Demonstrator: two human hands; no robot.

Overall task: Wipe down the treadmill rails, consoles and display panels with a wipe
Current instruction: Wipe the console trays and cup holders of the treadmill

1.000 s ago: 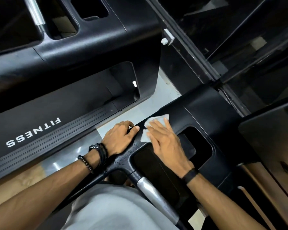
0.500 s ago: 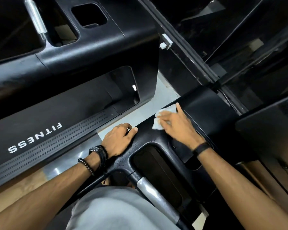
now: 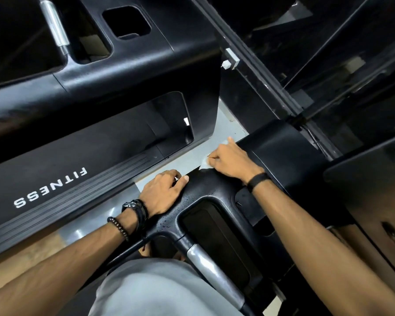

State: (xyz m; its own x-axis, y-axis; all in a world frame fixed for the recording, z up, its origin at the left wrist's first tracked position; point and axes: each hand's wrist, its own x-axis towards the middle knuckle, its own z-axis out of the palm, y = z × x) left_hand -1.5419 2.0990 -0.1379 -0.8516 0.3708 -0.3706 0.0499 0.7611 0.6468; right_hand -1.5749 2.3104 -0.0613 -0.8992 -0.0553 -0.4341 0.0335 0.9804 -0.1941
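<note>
Down at the near treadmill's console, both hands sit on the black moulded top. The right hand reaches to the far left edge of that console and grasps a white wipe, fingers curled round it so that only a crumpled corner shows beneath the knuckles, pressed against the plastic where it meets the pale floor gap. A black band circles the right wrist. The left hand lies just near of it, released, palm down on the console's left shoulder, fingers bent over the edge and thumb stretched toward the wipe without touching it. The left wrist carries a watch and a bead bracelet. Small wet droplets speckle the console surface between the 2 hands. A silver rail grip runs from the console toward the near edge. Across the floor gap to the left stands a second treadmill, its side strip lettered "FITNESS".
</note>
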